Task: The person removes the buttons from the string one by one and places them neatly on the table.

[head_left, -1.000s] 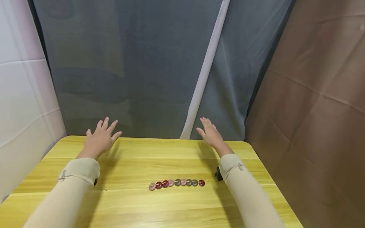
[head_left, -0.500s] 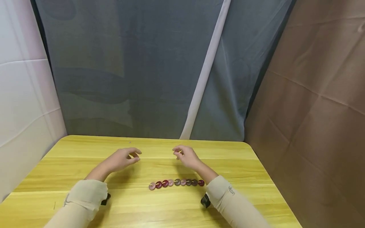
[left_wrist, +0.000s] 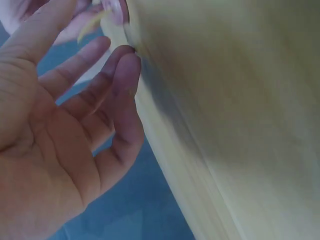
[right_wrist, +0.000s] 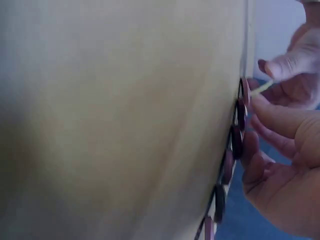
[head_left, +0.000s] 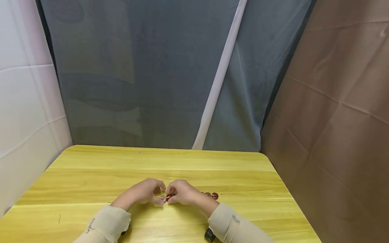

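Note:
A row of ring-shaped discs in pink, dark red and grey, strung on a yellow cord (right_wrist: 261, 89), lies on the wooden table; its right end disc (head_left: 215, 196) shows in the head view. My left hand (head_left: 148, 191) is at the row's left end, thumb and fingers apart and curved around the pink end disc (head_left: 163, 199). My right hand (head_left: 186, 193) bends its thumb and fingers around the discs just beside it, at a dark red disc (head_left: 169, 196). In the right wrist view the right thumb overlaps the pink disc (right_wrist: 245, 91). The right hand and forearm hide the row's middle.
The wooden table (head_left: 100, 168) has rounded far corners. Behind it hangs a grey curtain (head_left: 164, 84) with a pale strip, a white cloth (head_left: 27, 101) is at the left, and a brown cloth (head_left: 340, 118) is at the right.
Both hands, spread over the far part of the table a second ago, have come back toward me and inward, down to the left end of the row of discs.

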`<action>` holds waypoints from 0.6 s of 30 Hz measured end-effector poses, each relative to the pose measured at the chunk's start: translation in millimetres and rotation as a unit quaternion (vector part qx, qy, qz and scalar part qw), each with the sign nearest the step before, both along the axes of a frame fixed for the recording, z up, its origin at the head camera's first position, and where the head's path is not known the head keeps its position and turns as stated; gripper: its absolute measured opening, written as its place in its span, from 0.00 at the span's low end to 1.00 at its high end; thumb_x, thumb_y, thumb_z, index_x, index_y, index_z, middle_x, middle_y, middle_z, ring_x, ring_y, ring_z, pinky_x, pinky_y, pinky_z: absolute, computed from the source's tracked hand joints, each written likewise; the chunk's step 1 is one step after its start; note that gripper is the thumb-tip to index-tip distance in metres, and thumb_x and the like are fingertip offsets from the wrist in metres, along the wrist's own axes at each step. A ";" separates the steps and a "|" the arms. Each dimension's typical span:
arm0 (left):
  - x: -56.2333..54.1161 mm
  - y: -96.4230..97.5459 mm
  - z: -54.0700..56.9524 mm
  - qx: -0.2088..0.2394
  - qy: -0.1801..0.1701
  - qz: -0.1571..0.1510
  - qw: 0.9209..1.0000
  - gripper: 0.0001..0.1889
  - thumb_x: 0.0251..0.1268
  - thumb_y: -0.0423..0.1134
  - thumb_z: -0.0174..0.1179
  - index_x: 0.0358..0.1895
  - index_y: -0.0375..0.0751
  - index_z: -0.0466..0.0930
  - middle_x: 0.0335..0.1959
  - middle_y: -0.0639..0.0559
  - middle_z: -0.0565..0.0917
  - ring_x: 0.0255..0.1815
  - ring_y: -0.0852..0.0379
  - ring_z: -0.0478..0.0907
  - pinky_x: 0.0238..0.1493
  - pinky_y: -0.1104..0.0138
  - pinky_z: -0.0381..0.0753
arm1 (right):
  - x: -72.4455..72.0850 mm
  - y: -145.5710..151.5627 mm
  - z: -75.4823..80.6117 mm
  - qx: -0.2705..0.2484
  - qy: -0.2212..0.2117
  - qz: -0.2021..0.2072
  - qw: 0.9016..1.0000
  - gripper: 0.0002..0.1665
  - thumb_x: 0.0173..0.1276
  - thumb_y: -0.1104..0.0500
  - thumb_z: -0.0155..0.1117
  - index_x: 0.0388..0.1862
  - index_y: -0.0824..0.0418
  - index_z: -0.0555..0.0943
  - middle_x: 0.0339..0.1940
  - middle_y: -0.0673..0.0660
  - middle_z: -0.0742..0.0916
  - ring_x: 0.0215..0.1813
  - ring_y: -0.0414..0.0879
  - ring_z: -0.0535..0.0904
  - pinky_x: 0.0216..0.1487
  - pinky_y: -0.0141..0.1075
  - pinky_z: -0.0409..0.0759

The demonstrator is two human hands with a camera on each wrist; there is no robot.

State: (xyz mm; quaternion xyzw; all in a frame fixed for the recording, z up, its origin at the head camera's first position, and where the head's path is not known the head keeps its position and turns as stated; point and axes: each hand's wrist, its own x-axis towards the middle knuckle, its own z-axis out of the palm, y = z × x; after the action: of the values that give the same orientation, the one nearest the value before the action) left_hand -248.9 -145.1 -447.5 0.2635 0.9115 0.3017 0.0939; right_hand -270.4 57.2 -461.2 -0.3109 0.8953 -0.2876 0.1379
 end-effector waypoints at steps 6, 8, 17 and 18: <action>2.8 12.3 -7.4 -0.031 0.022 0.004 0.999 0.19 0.44 0.42 0.82 0.36 0.45 0.81 0.31 0.54 0.79 0.32 0.57 0.73 0.35 0.58 0.77 | 3.5 -6.0 -4.3 0.037 0.054 0.019 0.998 0.04 0.64 0.65 0.75 0.33 0.59 0.86 0.29 0.44 0.83 0.32 0.30 0.74 0.35 0.23 0.75; 3.6 16.6 -9.0 -0.051 0.039 0.017 0.998 0.18 0.44 0.42 0.83 0.32 0.47 0.79 0.29 0.56 0.77 0.31 0.58 0.71 0.33 0.59 0.75 | 4.1 -7.2 -4.3 0.045 0.059 0.014 0.997 0.04 0.64 0.65 0.75 0.33 0.59 0.86 0.29 0.44 0.82 0.32 0.31 0.73 0.34 0.23 0.74; 4.9 25.2 -13.1 -0.047 0.058 0.044 0.996 0.16 0.51 0.29 0.77 0.26 0.45 0.75 0.24 0.55 0.73 0.28 0.57 0.67 0.31 0.63 0.69 | 6.0 -11.3 -1.9 0.067 0.088 0.001 0.994 0.06 0.62 0.64 0.77 0.31 0.58 0.86 0.28 0.44 0.83 0.31 0.31 0.71 0.34 0.24 0.73; 5.0 24.9 -13.3 -0.042 0.057 0.042 0.997 0.16 0.51 0.28 0.76 0.26 0.44 0.75 0.24 0.55 0.73 0.28 0.57 0.67 0.31 0.63 0.69 | 6.5 -11.6 -1.8 0.067 0.084 -0.002 0.994 0.06 0.62 0.64 0.77 0.31 0.58 0.86 0.28 0.44 0.82 0.31 0.32 0.71 0.34 0.24 0.73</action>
State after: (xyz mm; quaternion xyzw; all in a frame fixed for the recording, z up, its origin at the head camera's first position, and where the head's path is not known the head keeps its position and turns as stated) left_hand -243.9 -120.1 -460.8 0.2379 0.9374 0.2510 0.0404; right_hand -263.9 45.5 -463.0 -0.3227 0.9215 -0.2000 0.0823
